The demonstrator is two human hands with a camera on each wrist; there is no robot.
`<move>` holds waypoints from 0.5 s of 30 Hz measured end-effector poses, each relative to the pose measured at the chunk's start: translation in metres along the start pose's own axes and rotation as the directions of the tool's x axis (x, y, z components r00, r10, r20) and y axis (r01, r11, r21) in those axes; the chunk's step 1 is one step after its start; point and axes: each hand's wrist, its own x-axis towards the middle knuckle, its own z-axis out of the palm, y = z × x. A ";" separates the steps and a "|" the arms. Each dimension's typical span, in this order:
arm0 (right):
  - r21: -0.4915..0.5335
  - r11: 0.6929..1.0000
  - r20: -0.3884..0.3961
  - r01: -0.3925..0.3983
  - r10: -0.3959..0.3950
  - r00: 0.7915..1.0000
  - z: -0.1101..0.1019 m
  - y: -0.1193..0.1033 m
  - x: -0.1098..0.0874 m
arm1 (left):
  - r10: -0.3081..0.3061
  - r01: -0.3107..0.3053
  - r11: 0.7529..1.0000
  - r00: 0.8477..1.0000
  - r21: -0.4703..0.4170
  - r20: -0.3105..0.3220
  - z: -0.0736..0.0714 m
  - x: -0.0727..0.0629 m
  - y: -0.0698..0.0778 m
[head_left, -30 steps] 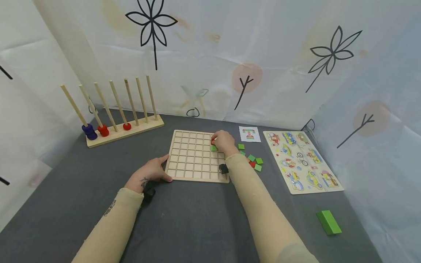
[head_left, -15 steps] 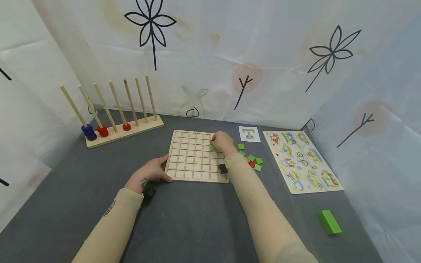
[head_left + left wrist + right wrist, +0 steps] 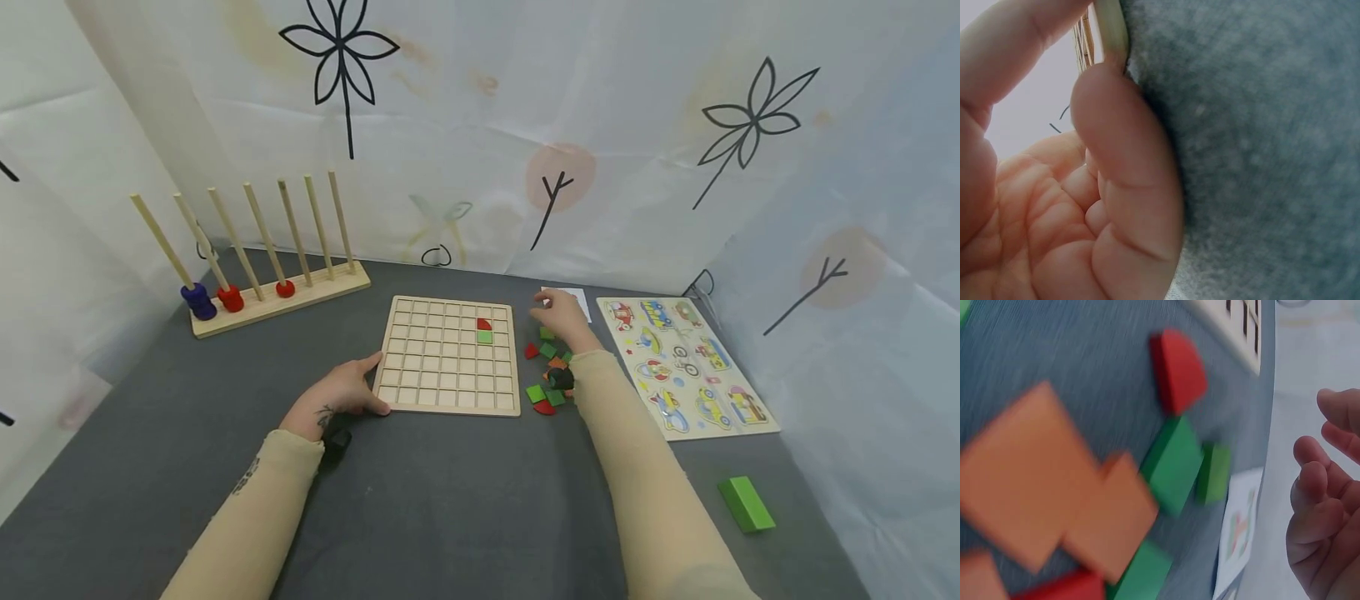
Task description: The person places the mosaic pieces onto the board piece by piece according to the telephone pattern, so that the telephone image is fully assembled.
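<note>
My left hand (image 3: pixel 341 400) rests at the left edge and near left corner of a light wooden grid board (image 3: pixel 420 398). In the left wrist view a fingertip (image 3: pixel 1100 94) presses against the board's edge. A red quarter-round tile (image 3: pixel 483 323) lies in a cell of the board, directly behind a green square tile (image 3: pixel 485 337). My right hand (image 3: pixel 564 317) hovers right of the board, over the far side of a pile of loose tiles, its fingers loosely bent and holding nothing. A red tile (image 3: pixel 1182 372), a green tile (image 3: pixel 1174 465) and orange tiles (image 3: pixel 1029 475) show below it.
A printed pattern card (image 3: pixel 581 302) lies partly behind my right hand. Further right is a picture puzzle board (image 3: pixel 678 358), with a green block (image 3: pixel 746 504) nearer. A wooden peg stand (image 3: pixel 315 287) with blue and red rings stands at the back left, before a white fabric wall.
My right hand has let go of the red quarter-round tile on the board and moved right, over the loose tiles. My left hand stays at the board's edge.
</note>
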 end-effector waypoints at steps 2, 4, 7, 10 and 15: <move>0.016 1.000 0.001 -0.017 0.017 1.000 -0.003 0.008 -0.002 | -0.003 0.003 1.000 1.000 -0.001 -0.001 0.000 0.000 0.000; 0.007 0.999 0.003 -0.036 0.036 0.999 -0.004 0.016 -0.003 | -0.002 0.002 1.000 1.000 -0.001 -0.001 0.000 0.000 -0.001; -0.035 0.997 0.028 -0.062 0.063 0.998 -0.003 0.024 -0.004 | -0.003 0.003 1.000 1.000 -0.001 -0.002 0.000 0.001 -0.002; -0.088 0.993 0.067 -0.075 0.081 0.994 0.000 0.030 -0.004 | -0.002 0.002 1.000 1.000 0.002 0.001 0.000 0.001 -0.002; -0.121 0.989 0.112 -0.083 0.097 0.989 0.003 0.035 -0.007 | -0.001 0.001 1.000 1.000 0.010 0.000 0.001 0.002 -0.002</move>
